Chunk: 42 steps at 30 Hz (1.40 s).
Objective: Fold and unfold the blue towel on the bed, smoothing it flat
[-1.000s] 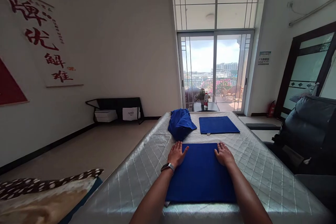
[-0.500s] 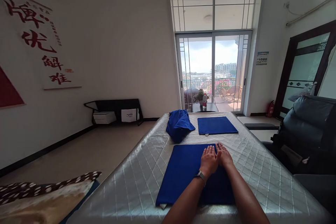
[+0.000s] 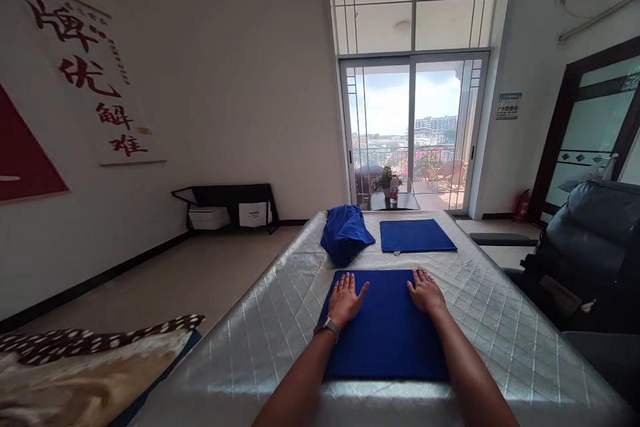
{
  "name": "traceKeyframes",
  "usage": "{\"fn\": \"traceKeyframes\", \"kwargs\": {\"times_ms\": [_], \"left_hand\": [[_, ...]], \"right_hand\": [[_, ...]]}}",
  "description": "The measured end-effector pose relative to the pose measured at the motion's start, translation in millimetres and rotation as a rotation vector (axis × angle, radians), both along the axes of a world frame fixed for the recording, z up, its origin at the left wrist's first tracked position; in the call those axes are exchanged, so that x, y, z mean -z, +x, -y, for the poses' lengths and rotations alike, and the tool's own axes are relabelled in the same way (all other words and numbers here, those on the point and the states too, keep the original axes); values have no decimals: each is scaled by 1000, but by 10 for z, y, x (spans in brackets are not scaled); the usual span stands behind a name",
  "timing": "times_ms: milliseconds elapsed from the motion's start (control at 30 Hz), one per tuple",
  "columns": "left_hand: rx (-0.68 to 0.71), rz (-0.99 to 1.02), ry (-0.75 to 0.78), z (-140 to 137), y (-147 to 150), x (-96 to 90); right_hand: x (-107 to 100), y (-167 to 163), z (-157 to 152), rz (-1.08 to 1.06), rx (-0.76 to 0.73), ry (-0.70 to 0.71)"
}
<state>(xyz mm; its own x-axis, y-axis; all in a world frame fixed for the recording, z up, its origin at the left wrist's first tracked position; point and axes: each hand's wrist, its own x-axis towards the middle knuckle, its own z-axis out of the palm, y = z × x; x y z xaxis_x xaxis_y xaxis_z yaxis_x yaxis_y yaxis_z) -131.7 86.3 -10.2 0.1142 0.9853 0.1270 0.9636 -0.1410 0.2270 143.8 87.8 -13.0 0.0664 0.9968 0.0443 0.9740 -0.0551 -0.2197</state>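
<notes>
A flat blue cloth piece (image 3: 387, 330), roughly rectangular, lies in front of me on the silver quilted table cover (image 3: 260, 340). My left hand (image 3: 346, 298) rests palm down on its far left part, fingers stretched and thumb out; a watch (image 3: 327, 325) is on that wrist. At the far right corner my right hand (image 3: 426, 290) lies flat, fingers extended. Both hands hold nothing. Beyond them sit a crumpled blue cloth (image 3: 346, 232) on the left and a second flat blue cloth piece (image 3: 418, 235) on the right, with a small pale tag at its near edge.
A dark leather chair (image 3: 590, 247) stands along the right side. At lower left is a patterned blanket (image 3: 100, 373). Past the table's far end, a small table (image 3: 395, 203) carries a bottle (image 3: 394, 188) and a plant (image 3: 385, 177) before the sliding glass door (image 3: 413, 127).
My left hand has moved left across the cloth, away from the right hand, which stays near the right corner. The cloth's near left corner has shifted to the right, and its tag no longer shows.
</notes>
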Motion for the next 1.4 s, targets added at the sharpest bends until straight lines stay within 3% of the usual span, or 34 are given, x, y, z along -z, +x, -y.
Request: {"fn": "traceKeyframes", "kwargs": {"times_ms": [100, 167, 367, 500, 600, 833, 1033, 1133, 1233, 1400], "left_hand": [[-68, 1, -15, -24, -382, 14], [-72, 5, -15, -24, -484, 32], [-70, 30, 42, -10, -443, 65], [-80, 48, 56, -10, -447, 70], [-73, 68, 61, -10, -457, 65], [-90, 78, 78, 29, -422, 31], [-78, 22, 262, 145, -372, -107], [57, -8, 334, 228, -194, -229], [210, 20, 337, 356, 249, -288], [432, 89, 223, 572, 1229, -99]], "right_hand": [[6, 5, -4, 5, 2, 7], [-7, -2, 7, 8, 2, 14], [-214, -86, 188, 73, 27, 105], [-329, -131, 404, 171, -64, 220], [-265, -118, 560, 162, -68, 208], [26, -75, 770, 83, 6, 0], [18, -77, 804, 92, -1, 12], [28, -80, 797, 107, -5, 19], [37, -86, 796, 122, -2, 23], [43, -51, 818, 149, -22, 12]]}}
